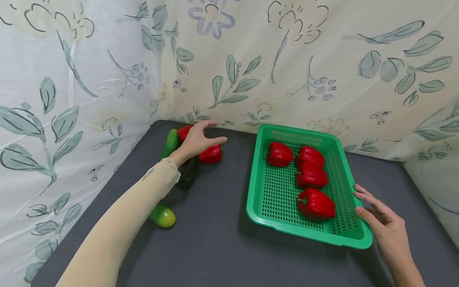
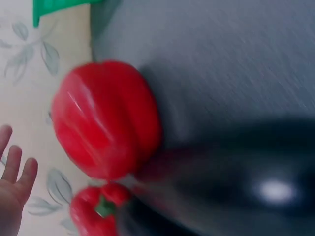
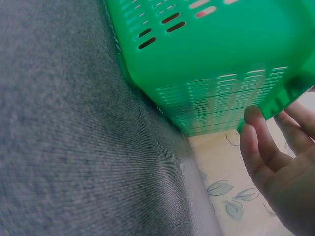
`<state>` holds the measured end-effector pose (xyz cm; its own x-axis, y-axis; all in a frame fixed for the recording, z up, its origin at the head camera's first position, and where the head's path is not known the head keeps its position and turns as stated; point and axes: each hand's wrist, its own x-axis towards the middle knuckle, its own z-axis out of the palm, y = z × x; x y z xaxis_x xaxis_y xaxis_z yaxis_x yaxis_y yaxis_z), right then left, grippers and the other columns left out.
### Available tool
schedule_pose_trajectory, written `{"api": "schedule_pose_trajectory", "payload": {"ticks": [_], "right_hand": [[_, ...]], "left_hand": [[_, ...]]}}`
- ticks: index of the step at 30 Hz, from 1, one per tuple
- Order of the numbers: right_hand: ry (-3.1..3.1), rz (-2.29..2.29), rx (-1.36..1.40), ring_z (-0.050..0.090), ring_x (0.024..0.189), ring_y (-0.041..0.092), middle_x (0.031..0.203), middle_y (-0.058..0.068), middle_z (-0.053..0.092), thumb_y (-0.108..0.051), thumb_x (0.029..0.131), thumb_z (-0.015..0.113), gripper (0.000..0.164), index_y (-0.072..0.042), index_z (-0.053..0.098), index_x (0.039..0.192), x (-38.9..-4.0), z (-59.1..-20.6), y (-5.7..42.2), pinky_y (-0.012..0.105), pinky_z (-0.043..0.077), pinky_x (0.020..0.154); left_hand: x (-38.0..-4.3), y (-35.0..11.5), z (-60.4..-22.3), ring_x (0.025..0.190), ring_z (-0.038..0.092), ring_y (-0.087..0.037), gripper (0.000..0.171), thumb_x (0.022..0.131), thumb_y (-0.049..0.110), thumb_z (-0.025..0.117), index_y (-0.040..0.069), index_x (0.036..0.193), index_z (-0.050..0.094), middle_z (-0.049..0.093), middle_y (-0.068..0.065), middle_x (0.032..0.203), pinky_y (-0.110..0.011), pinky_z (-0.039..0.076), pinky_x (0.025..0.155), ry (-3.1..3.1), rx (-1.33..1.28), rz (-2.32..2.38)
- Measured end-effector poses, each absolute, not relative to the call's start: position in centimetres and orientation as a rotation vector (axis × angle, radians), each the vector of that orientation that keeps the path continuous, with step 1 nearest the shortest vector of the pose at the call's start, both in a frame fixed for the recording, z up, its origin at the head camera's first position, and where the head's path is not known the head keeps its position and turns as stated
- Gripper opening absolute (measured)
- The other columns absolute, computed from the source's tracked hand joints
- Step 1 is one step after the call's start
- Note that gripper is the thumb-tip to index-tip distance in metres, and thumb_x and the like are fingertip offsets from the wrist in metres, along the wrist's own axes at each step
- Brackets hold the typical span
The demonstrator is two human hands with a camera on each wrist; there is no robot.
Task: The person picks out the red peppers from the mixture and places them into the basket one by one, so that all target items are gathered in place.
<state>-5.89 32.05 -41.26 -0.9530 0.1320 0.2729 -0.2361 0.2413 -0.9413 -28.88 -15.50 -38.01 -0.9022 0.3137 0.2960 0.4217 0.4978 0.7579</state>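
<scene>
My left hand (image 1: 195,139) reaches over the far left of the table, thumb and fingers spread apart with nothing between them. Beneath and beside it lie a red bell pepper (image 2: 106,120) and a second red pepper (image 2: 93,209). A dark, glossy eggplant (image 2: 251,182) lies against them, partly under the wrist in the head view. On the right, a green plastic basket (image 1: 252,191) holds several red bell peppers (image 1: 312,174). My right hand (image 1: 389,229) holds the basket's right rim, thumb over the edge and some fingers bent below it in the right wrist view.
A green cucumber (image 1: 171,142) lies left of the left hand. A yellow-green vegetable end (image 1: 163,216) shows beside the left sleeve, its other part hidden. Floral cloth (image 1: 229,79) hangs behind and at the sides of the dark table (image 1: 215,239).
</scene>
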Motion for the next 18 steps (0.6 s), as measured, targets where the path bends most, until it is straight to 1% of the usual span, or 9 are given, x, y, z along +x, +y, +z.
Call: {"api": "schedule_pose_trajectory", "payload": {"ticks": [3,6,12,18], "right_hand": [[-2.203,1.790,0.107,0.043,0.132,0.012,0.146,0.008,0.048,0.005,0.094,0.061,0.042,0.009,0.052,0.135,-5.9,-41.3,32.1,0.014,0.044,0.089],[-2.211,1.786,0.090,0.045,0.131,0.012,0.147,0.007,0.048,0.004,0.095,0.061,0.042,0.009,0.052,0.136,-5.9,-41.1,32.1,0.014,0.044,0.088],[-2.218,1.782,0.087,0.044,0.130,0.011,0.147,0.007,0.047,0.003,0.095,0.062,0.043,0.008,0.052,0.136,-5.9,-41.1,32.1,0.014,0.045,0.087],[-2.214,1.784,0.111,0.048,0.127,0.010,0.147,0.007,0.048,0.004,0.095,0.061,0.042,0.008,0.052,0.136,-5.9,-41.1,32.2,0.015,0.046,0.085]], "left_hand": [[-28.8,-16.4,-38.7,0.125,0.045,-0.021,0.071,0.081,0.040,0.080,0.015,0.141,0.052,0.052,-0.002,0.139,-0.045,0.039,0.104,-2.658,-0.643,-1.384],[-29.0,-16.9,-39.2,0.127,0.042,-0.021,0.076,0.078,0.039,0.083,0.016,0.142,0.049,0.050,0.001,0.140,-0.043,0.041,0.103,-2.744,-0.642,-1.378],[-29.5,-17.1,-40.1,0.131,0.039,-0.025,0.091,0.073,0.029,0.088,0.017,0.148,0.039,0.043,-0.005,0.147,-0.044,0.045,0.099,-2.890,-0.670,-1.379],[-29.6,-17.0,-40.5,0.126,0.042,-0.025,0.091,0.070,0.021,0.089,0.017,0.147,0.041,0.044,-0.008,0.145,-0.045,0.048,0.094,-2.911,-0.668,-1.379]]}}
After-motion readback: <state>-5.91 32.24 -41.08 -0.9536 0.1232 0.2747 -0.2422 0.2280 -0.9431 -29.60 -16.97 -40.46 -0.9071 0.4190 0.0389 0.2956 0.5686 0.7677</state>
